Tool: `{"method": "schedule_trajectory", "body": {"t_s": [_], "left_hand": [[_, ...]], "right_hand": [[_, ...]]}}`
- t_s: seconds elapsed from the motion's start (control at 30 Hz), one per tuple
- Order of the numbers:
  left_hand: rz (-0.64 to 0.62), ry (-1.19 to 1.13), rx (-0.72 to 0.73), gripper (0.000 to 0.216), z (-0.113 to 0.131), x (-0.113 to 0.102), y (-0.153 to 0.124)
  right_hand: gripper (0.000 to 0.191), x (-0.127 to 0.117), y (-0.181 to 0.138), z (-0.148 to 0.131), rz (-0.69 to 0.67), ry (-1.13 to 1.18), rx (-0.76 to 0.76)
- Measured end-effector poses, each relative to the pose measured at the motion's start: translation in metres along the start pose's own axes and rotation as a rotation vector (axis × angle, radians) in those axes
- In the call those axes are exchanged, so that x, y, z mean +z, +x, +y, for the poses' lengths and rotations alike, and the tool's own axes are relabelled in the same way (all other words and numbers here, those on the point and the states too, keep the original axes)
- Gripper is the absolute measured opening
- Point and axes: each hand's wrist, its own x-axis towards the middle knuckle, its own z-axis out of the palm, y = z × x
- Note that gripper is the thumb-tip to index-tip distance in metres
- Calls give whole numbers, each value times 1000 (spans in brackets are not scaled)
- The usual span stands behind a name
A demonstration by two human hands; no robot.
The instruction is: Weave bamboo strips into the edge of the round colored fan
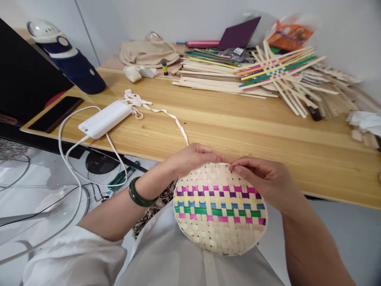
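A round woven mat (220, 234) of pale strips, crossed by pink, purple, yellow, blue and green bands, is held upright between my hands over my lap. Light edging binds its rim. My left hand (199, 157) is closed on the upper left rim, its fingertips mostly behind the weave. With thumb and fingers pinched, my right hand (262, 176) grips the upper right of the rim; whether it also holds a thread or needle is too small to tell. From behind my left hand a pale ribbon (171, 115) runs back across the table to a loose heap.
On the wooden table (238, 127) lie a white power bank (105, 119) with cables, a dark phone (56, 114) and a blue bottle (74, 67). Toward the back are flat strips (208, 75), a partly woven piece (276, 71), a beige hat (149, 51) and a small glue stick (164, 68).
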Motion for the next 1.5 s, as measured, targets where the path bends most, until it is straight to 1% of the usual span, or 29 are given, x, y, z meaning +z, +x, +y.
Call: {"method": "schedule_trajectory", "body": {"t_s": [0.2, 0.3, 0.4, 0.53, 0.7, 0.83, 0.93, 1.1, 1.23, 1.3, 1.37, 1.43, 1.5], "left_hand": [[71, 91, 25, 26, -2, 1, -5], [107, 155, 29, 26, 2, 5, -7], [114, 178, -11, 22, 6, 7, -9], [126, 143, -93, 26, 11, 6, -7], [64, 62, -145, 15, 15, 6, -3], [73, 56, -129, 13, 12, 7, -1], [73, 29, -134, 14, 9, 6, -1], [61, 0, -245, 14, 10, 4, 2], [-1, -85, -341, 13, 13, 2, 4], [-25, -97, -324, 11, 12, 1, 5], [-40, -104, -256, 6, 9, -1, 5], [-54, -119, -200, 10, 7, -1, 6], [-53, -116, -178, 11, 5, -1, 5]], "right_hand": [[23, -1, -1, 0, 2, 20, 17], [23, -1, -1, 1, 24, 21, 4], [24, 0, -1, 1, 26, 10, -7], [22, 0, -1, 0, 20, 23, -16], [20, 0, -1, -3, 29, 8, -28], [23, 0, -1, -2, 24, -5, -2], [23, 0, -1, -1, 15, -2, -9], [22, 0, -2, -2, 14, -18, -18], [21, 1, -1, -3, 3, 3, -6], [21, 2, 0, -1, 1, 27, -3], [20, 2, 1, 0, 2, 41, 1], [20, 2, 1, 2, 4, 44, 1], [20, 2, 1, 2, 2, 47, 3]]}}
